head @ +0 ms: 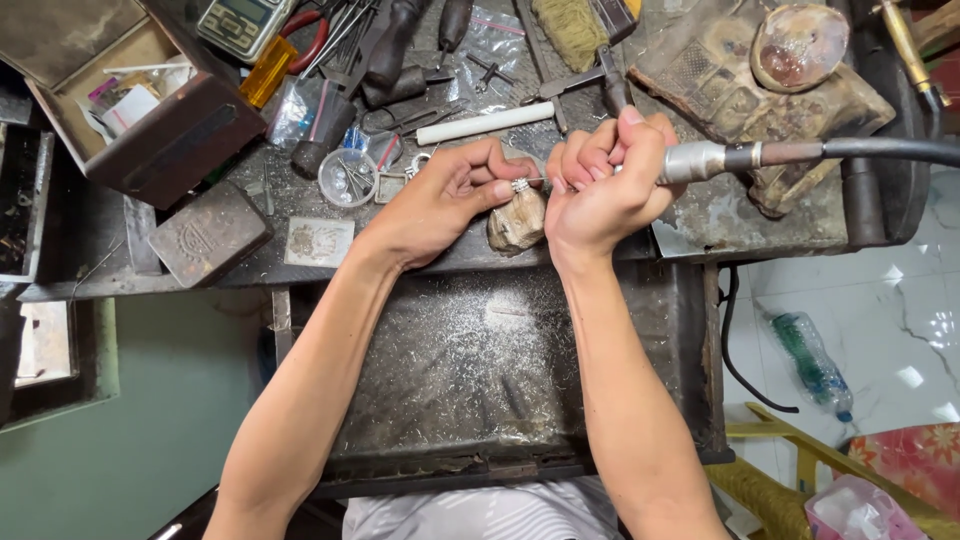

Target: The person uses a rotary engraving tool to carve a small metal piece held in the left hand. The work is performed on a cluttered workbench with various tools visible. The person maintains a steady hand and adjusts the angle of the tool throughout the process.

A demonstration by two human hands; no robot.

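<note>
Shiny metal handpiece; worn, perhaps wooden peg.

The dark, worn tabletop carries many small things: a white rod, a clear round dish, a flat metal box, pliers with red handles and a small digital scale. Below its edge, a pulled-out tray holds what seems to be metal filings.
</note>
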